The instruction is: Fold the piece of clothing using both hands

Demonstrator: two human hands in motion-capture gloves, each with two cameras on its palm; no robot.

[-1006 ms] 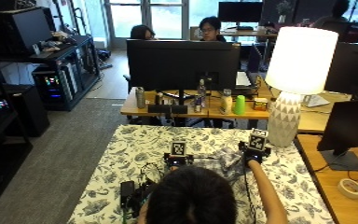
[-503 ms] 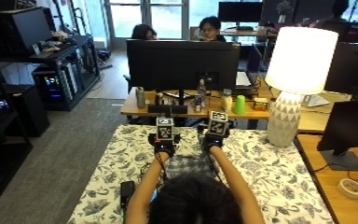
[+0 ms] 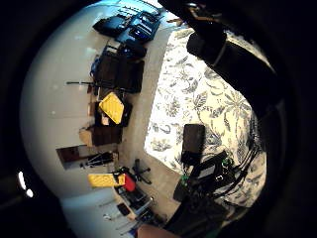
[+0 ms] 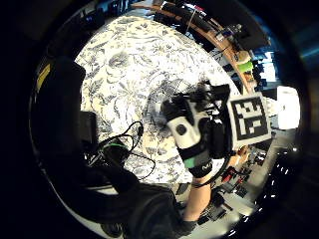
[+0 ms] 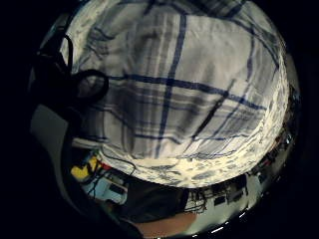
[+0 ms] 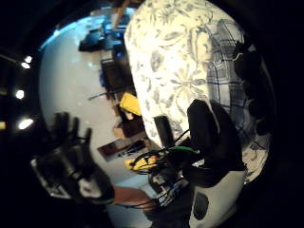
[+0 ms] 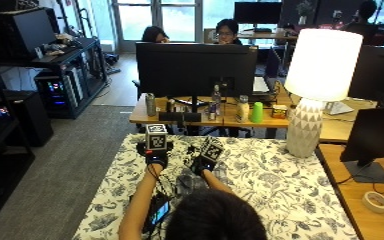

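The piece of clothing (image 7: 184, 183), a white and blue plaid cloth, lies on the floral tablecloth (image 7: 272, 175) just in front of the person, mostly hidden by the forearms and head. My left hand (image 7: 156, 158) is raised over the table to the left of it and holds nothing. In the right thumb side palm view this hand (image 6: 71, 161) shows spread fingers. My right hand (image 7: 202, 164) hovers at the cloth's far edge. The plaid cloth (image 5: 189, 84) fills the right little finger side palm view and lies beside the tablecloth in the thumb side one (image 6: 222, 66). My right hand (image 4: 192, 134) also shows above the tablecloth.
A phone (image 7: 159, 212) with cables lies at the table's near left edge, under my left forearm. A white lamp (image 7: 307, 125) stands at the far right corner. A monitor (image 7: 375, 140) and a tape roll (image 7: 376, 201) sit on the desk to the right.
Both hands reached from the near part of the table out towards the far edge, then drew back a little and closer together. The left hand now stands off the cloth.
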